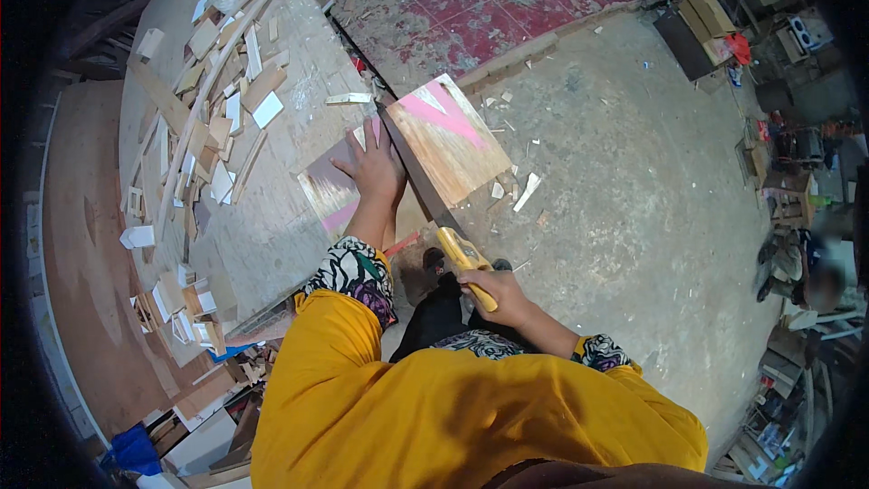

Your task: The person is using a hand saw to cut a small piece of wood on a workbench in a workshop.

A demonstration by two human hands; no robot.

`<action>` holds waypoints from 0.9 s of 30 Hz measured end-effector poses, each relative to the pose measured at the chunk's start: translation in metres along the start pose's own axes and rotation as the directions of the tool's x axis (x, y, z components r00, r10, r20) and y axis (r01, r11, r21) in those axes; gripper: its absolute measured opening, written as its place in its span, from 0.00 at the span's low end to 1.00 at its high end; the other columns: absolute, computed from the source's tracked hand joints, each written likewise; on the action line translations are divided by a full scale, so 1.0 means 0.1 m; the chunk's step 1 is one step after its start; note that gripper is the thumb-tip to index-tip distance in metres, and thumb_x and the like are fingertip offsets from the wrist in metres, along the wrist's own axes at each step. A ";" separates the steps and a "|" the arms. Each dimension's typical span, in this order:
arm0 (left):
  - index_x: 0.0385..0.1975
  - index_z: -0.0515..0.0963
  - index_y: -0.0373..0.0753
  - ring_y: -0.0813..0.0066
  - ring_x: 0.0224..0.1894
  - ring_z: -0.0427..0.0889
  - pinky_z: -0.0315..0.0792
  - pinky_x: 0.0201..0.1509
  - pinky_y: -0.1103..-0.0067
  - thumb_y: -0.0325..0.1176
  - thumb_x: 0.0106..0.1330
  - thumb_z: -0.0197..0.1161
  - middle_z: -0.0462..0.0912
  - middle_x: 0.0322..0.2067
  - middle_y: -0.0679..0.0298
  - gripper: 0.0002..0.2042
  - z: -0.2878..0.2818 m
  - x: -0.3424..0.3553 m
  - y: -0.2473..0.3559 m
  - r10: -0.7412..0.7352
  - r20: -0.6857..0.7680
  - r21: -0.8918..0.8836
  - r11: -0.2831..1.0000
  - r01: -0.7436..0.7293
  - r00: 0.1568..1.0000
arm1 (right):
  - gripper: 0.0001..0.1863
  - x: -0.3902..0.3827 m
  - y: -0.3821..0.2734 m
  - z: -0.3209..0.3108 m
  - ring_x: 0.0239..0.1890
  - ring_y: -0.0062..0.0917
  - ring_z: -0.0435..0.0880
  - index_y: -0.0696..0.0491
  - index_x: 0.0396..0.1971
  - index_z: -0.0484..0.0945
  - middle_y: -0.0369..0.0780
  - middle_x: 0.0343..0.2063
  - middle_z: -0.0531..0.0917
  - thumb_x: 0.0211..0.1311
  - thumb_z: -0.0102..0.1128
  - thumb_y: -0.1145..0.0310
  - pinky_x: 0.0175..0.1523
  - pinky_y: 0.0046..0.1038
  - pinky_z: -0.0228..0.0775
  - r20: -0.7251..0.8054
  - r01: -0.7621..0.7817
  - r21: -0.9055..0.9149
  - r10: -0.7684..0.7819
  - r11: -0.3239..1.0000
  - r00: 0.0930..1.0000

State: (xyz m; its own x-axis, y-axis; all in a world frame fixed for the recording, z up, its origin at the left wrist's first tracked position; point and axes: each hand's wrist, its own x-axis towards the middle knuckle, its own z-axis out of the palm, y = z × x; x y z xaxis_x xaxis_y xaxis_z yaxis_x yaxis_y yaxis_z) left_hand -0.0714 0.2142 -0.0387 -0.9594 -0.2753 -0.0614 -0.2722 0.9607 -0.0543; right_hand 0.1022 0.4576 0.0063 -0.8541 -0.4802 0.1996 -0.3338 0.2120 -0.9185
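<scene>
My right hand is wrapped round the yellow handle of a handsaw. Its dark blade runs away from me, up and to the left, across a wooden board marked with pink and pale paint. Part of the board extends past the table edge, to the right of the blade; the rest lies on the table to the left. Pressed on that left part is my left hand, fingers spread, close beside the blade. Whether the cut goes all the way through, I cannot tell.
A worktable on the left carries a heap of wood offcuts and long thin strips. Wood chips are scattered on the concrete floor. A cardboard box stands far right. Another person is at the right rim.
</scene>
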 end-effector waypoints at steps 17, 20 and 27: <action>0.66 0.58 0.56 0.51 0.71 0.44 0.37 0.62 0.34 0.47 0.67 0.46 0.49 0.69 0.68 0.26 -0.08 0.01 -0.06 -0.016 -0.032 -0.091 0.996 0.013 0.999 | 0.12 0.02 -0.07 -0.20 0.32 0.40 0.84 0.52 0.39 0.76 0.45 0.31 0.83 0.54 0.61 0.78 0.36 0.30 0.75 -0.100 -0.092 0.129 0.105 0.987 0.989; 0.65 0.60 0.54 0.51 0.71 0.44 0.36 0.62 0.35 0.46 0.66 0.47 0.51 0.69 0.67 0.26 0.03 -0.03 -0.11 0.021 -0.112 -0.109 0.993 -0.034 0.993 | 0.11 -0.04 0.01 -0.19 0.34 0.40 0.84 0.54 0.39 0.76 0.46 0.33 0.83 0.54 0.61 0.78 0.37 0.30 0.75 -0.062 -0.064 0.116 0.072 0.991 0.995; 0.67 0.57 0.53 0.50 0.71 0.44 0.34 0.62 0.35 0.46 0.67 0.46 0.50 0.69 0.65 0.27 -0.06 -0.02 -0.06 0.028 -0.026 -0.108 0.994 -0.030 0.999 | 0.11 0.52 0.07 0.03 0.38 0.40 0.84 0.52 0.38 0.77 0.46 0.35 0.83 0.54 0.63 0.77 0.41 0.32 0.75 -0.112 -0.094 0.069 0.102 0.993 0.988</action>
State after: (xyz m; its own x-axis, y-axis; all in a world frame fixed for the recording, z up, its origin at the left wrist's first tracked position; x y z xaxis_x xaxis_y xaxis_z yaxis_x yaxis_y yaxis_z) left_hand -0.0682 0.2088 -0.0319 -0.9682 -0.2476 -0.0370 -0.2494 0.9668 0.0557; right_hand 0.0572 0.4316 0.0096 -0.9229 -0.3579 0.1421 -0.2234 0.1971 -0.9546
